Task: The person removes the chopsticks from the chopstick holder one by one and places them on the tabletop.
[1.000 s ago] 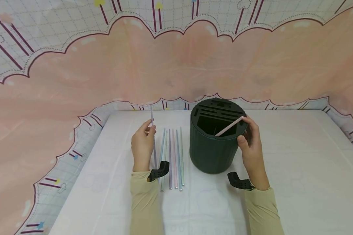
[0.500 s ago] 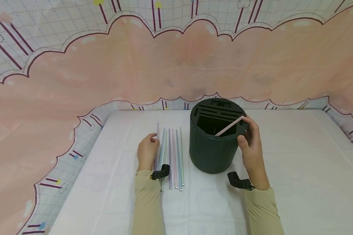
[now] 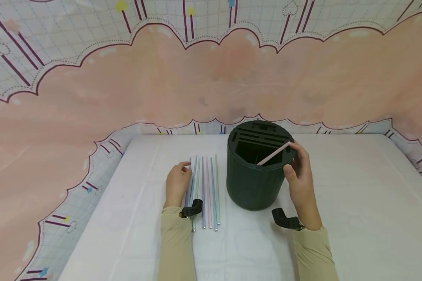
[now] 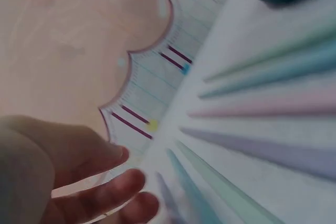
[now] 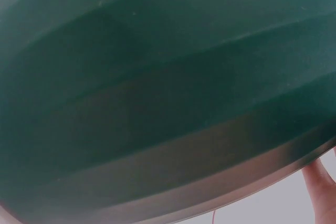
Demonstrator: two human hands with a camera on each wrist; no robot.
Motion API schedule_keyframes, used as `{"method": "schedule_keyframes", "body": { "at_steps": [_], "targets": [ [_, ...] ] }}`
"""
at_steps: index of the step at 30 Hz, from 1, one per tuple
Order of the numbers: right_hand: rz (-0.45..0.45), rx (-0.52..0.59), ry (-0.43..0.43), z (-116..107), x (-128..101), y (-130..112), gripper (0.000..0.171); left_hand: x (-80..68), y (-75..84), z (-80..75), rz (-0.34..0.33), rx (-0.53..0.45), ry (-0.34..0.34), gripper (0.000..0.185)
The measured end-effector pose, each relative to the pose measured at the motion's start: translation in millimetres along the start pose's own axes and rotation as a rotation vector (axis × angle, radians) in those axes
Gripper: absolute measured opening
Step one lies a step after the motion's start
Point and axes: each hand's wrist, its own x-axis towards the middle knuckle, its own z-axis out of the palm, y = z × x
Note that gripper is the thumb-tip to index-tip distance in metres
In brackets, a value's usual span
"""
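My right hand point(image 3: 300, 183) pinches the pink straw point(image 3: 273, 153) at its top, tip inside the dark green holder point(image 3: 254, 183) mid-table; light, bendy, slick, so grip gently; left hand point(image 3: 177, 183) relaxed on the straws point(image 3: 206, 191) lying beside.

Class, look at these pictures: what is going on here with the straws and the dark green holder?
A person sits at a white table. Their right hand pinches a pink straw whose lower end is inside the opening of the dark green holder. Their left hand rests on the table at the near-left side of a row of pastel straws lying side by side, its fingertips at the leftmost one. Whether it grips that straw is unclear.
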Motion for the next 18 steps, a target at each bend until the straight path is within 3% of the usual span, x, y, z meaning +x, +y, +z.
{"method": "schedule_keyframes", "body": {
  "at_steps": [5, 8, 12, 18],
  "targets": [
    [-0.02, -0.018, 0.004, 0, 0, 2, 0.052, -5.2, 21.2, -12.5, 0.095, -0.029, -0.073, 0.031],
    [-0.04, -0.018, 0.005, 1, 0, 4, 0.051, -11.6, 39.1, -20.9, 0.172, -0.015, -0.077, 0.031],
    [-0.034, -0.037, 0.007, 2, 0, 4, 0.051, -25.8, 67.3, -30.3, 0.302, -0.032, -0.009, 0.027],
    [-0.009, -0.048, 0.014, 3, -2, 3, 0.05, -49.1, 101.1, -37.5, 0.557, -0.122, 0.145, 0.023]
  ]
}}
